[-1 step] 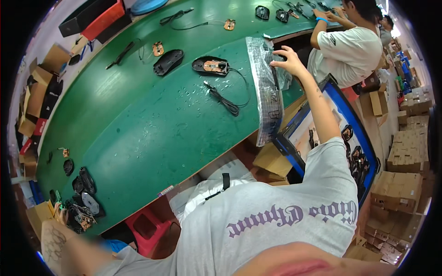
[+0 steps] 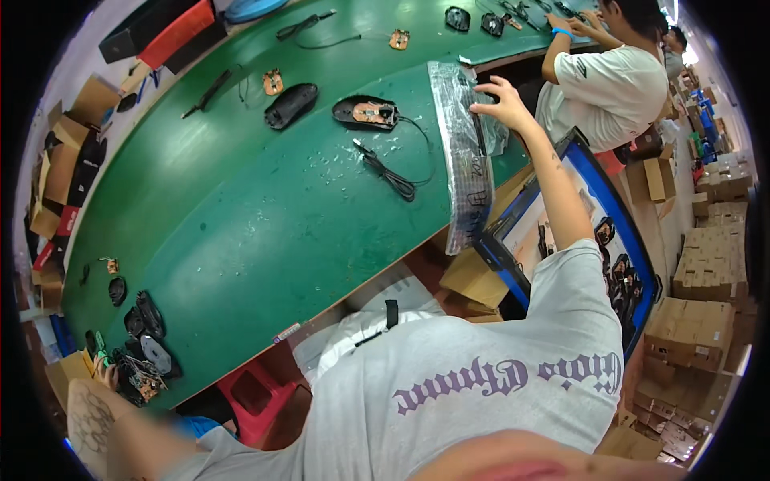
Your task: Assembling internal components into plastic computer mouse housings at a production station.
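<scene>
By the right hand, a clear bag lies on the green tabletop, left of it a black cable and a black mouse.

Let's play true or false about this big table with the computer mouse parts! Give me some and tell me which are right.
1. The table is green. True.
2. The right hand touches a clear plastic bag. True.
3. The open mouse lies on the floor. False: it lies on the table.
4. The coiled black cable is in the right hand. False: it lies loose on the table.
5. The blue-rimmed tray sits right of the table. True.
</scene>
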Demonstrator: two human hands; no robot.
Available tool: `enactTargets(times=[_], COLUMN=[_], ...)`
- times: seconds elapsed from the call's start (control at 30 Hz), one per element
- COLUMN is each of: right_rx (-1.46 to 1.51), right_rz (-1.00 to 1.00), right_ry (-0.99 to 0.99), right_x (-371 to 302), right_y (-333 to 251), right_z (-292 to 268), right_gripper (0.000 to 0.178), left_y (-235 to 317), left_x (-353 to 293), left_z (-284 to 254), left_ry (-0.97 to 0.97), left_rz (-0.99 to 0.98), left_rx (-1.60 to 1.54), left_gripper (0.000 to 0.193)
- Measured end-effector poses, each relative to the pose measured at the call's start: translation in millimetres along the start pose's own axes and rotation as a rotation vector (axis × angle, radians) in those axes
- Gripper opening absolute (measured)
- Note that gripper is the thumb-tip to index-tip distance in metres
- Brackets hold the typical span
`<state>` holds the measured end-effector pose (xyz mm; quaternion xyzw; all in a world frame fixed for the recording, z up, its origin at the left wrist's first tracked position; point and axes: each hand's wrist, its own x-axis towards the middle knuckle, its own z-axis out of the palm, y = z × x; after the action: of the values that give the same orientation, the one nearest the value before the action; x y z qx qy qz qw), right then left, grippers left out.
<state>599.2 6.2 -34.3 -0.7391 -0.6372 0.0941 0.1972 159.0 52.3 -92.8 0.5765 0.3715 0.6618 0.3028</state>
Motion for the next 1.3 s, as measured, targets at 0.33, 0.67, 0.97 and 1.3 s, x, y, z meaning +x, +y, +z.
enactTargets(times=[0.33, 0.67, 0.97, 1.3], right_rx=[-0.057, 0.064, 0.127, 0.486], right_rz=[-0.224, -0.145, -0.094, -0.004], right_ry=[0.141, -0.009, -0.011, -0.09], right_x=[-10.6, -15.3, -9.0, -2.3], right_y=[6.5, -13.1, -30.6, -21.9], right_z=[-4.0, -7.7, -3.0, -15.2], right_gripper=[0.043, 0.038, 0.039, 0.019], left_y=[-2.5, 45.2, 153.4, 334.2], left_x=[-37.1, 49.6, 107.2, 119.4], left_z=[-117.0, -83.4, -12.1, -8.8], left_ry=[0.038, -0.07, -0.143, -0.276], left_rz=[-0.095, 0.041, 0.193, 0.272], left_rx=[0.174, 0.039, -0.215, -0.415], left_gripper=[0.022, 0.021, 0.021, 0.021])
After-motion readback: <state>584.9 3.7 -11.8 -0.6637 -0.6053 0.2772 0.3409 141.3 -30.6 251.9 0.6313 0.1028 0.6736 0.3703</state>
